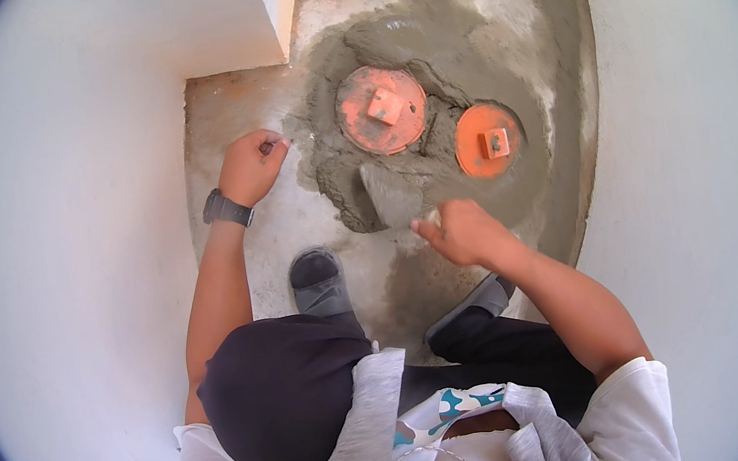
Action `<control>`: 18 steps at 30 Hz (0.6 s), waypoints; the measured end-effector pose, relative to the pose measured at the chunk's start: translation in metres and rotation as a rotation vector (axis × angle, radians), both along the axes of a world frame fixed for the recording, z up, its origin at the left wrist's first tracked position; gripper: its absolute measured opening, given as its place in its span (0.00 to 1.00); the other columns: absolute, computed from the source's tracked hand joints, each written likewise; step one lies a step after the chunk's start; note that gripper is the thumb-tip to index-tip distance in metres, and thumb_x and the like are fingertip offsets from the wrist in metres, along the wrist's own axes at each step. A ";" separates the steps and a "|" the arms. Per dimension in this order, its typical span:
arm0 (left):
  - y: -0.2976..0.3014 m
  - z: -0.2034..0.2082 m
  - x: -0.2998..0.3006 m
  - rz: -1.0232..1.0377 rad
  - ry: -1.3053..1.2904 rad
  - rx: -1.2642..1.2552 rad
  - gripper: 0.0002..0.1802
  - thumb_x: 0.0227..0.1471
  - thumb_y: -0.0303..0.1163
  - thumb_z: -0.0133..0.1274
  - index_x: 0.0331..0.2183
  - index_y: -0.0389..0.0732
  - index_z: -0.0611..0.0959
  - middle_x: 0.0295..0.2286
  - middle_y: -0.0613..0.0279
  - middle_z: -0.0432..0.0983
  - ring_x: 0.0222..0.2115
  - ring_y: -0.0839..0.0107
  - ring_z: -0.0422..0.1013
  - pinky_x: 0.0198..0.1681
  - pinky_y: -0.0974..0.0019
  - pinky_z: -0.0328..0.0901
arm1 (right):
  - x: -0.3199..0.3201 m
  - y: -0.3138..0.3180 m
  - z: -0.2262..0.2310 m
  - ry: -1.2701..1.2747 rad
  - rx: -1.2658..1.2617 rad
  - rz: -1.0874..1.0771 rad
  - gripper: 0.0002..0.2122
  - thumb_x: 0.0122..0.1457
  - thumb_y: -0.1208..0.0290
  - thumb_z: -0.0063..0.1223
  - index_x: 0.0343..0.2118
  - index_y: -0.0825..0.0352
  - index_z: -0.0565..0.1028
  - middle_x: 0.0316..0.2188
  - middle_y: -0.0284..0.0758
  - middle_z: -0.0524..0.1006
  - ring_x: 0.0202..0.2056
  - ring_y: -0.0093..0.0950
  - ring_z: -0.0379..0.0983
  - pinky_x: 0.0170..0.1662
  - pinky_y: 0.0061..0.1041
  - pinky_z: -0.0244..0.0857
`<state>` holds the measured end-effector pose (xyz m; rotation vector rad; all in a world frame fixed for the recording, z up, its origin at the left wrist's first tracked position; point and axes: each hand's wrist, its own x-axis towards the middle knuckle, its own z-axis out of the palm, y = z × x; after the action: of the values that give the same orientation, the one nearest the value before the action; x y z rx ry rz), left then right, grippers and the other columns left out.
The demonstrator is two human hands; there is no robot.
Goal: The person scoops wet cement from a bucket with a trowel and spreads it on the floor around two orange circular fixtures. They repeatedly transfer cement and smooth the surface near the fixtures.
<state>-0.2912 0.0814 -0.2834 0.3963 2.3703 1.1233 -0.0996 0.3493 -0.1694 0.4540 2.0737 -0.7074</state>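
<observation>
My right hand point(464, 233) is closed round the handle of a trowel point(393, 193), whose pale, mortar-smeared blade lies on the wet grey mortar point(348, 198). Just beyond the blade, a large round orange cap point(358, 120) with a raised square knob sits bedded in the mortar. A smaller orange cap point(474, 149), also with a square knob, is set to its right. Both caps carry grey smears. My left hand point(251, 166), with a black watch on its wrist, is curled into a loose fist left of the mortar. Nothing shows in its fingers.
White walls point(64, 252) stand close on the left and right, and a white corner point(230, 25) juts in at the upper left. Patchy concrete floor point(227, 109) surrounds the mortar. My feet in grey sandals point(318, 279) are near its front edge.
</observation>
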 end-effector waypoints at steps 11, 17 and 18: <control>-0.017 0.014 0.028 -0.031 -0.155 -0.211 0.19 0.56 0.43 0.61 0.29 0.34 0.86 0.23 0.51 0.80 0.24 0.61 0.76 0.31 0.62 0.69 | -0.029 0.000 0.008 -0.033 -0.095 -0.138 0.30 0.63 0.50 0.51 0.35 0.84 0.77 0.36 0.65 0.78 0.44 0.60 0.75 0.50 0.48 0.69; -0.018 0.017 0.045 0.029 -0.191 -0.118 0.19 0.56 0.42 0.62 0.29 0.34 0.86 0.22 0.53 0.80 0.22 0.65 0.76 0.29 0.65 0.68 | -0.024 -0.022 0.015 -0.159 -0.024 -0.018 0.27 0.64 0.50 0.50 0.38 0.80 0.75 0.36 0.62 0.79 0.43 0.57 0.77 0.48 0.50 0.69; -0.020 0.017 0.046 0.059 -0.220 -0.112 0.18 0.56 0.42 0.62 0.29 0.33 0.86 0.22 0.53 0.80 0.23 0.66 0.76 0.29 0.65 0.68 | -0.009 -0.013 0.019 -0.117 0.000 -0.014 0.27 0.64 0.49 0.50 0.38 0.78 0.74 0.35 0.60 0.79 0.42 0.57 0.77 0.47 0.50 0.69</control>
<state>-0.2454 0.0615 -0.2660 0.1560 2.2497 0.9993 -0.1087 0.3362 -0.1507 0.4988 1.9624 -0.6734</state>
